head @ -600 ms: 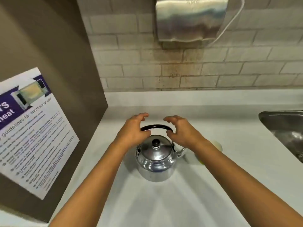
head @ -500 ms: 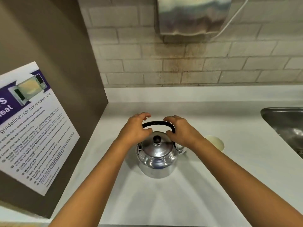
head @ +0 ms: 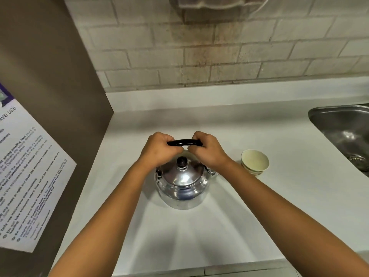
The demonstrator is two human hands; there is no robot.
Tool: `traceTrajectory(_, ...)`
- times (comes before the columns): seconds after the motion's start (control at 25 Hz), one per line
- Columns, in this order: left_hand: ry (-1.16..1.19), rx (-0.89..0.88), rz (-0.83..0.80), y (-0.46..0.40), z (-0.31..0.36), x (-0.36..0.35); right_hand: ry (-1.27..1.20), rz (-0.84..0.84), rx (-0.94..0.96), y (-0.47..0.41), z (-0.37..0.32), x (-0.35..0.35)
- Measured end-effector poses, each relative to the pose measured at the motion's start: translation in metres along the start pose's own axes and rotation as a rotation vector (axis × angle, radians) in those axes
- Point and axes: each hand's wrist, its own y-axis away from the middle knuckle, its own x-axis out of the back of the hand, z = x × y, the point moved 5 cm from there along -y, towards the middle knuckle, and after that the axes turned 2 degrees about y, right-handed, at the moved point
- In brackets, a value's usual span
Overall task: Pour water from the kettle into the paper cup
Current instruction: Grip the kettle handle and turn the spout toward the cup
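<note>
Steel kettle (head: 182, 183) sits mid-counter (head: 279, 216), both the left hand (head: 159, 151) and the right hand (head: 207, 151) clenched around its black handle (head: 184, 142); paper cup (head: 254, 161) stands to the right, spout side, nearer the right hand

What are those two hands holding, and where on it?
Both the left hand and the right hand are closed around the black handle on top of the kettle, one at each end.
</note>
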Motion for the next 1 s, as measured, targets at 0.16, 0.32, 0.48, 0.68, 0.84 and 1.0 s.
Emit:
traceTrajectory(0.16,0.060,-0.010,0.062,0.006,0.010,0.011,-0.018,0.063,0.052,0.006,-0.017,0.008)
traceTrajectory(0.32,0.097,-0.026,0.129,0.010,0.026,0.024,0.063,0.222,0.183,0.017,-0.036,0.027)
traceTrajectory(0.48,0.114,-0.042,0.142,0.014,0.038,0.033,0.147,0.501,0.186,0.063,-0.021,0.033)
traceTrajectory(0.68,0.132,-0.092,0.152,0.020,0.055,0.039,-0.067,0.463,-0.126,0.102,0.024,0.005)
traceTrajectory(0.84,0.101,-0.110,0.123,0.024,0.068,0.036,-0.256,0.314,-0.328,0.106,0.035,-0.001)
traceTrajectory(1.0,0.035,-0.125,0.125,0.028,0.082,0.025,-0.367,0.216,-0.275,0.112,0.033,-0.001)
